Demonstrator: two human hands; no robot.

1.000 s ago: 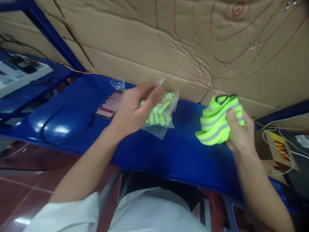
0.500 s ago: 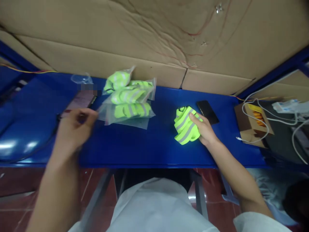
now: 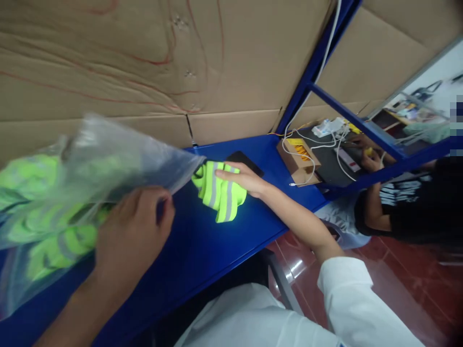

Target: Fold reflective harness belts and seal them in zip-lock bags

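Note:
My right hand (image 3: 241,179) is closed on a bundled neon yellow-green reflective strap (image 3: 221,195) with grey bands, held over the blue table (image 3: 195,250). Its thumb lies across the top of the folds. Closer to the camera, my left hand (image 3: 135,229) has its fingers curled at the lower edge of a clear plastic bag (image 3: 119,156), with no strap visible in it. One corner of that bag reaches the strap's upper left side. Behind and left of my left hand are several clear bags packed with similar straps (image 3: 60,248), partly hidden by the hand.
A black phone (image 3: 246,163) lies beyond my right hand. Farther right stand an open cardboard box (image 3: 302,166) with yellow-orange items and a white cable (image 3: 307,140). Blue frame bars (image 3: 361,125) rise there. A co-worker in a black shirt (image 3: 408,207) sits at the right.
The view has swung right. My left hand has moved right and now raises a clear bag near the strap. My right hand still grips the strap.

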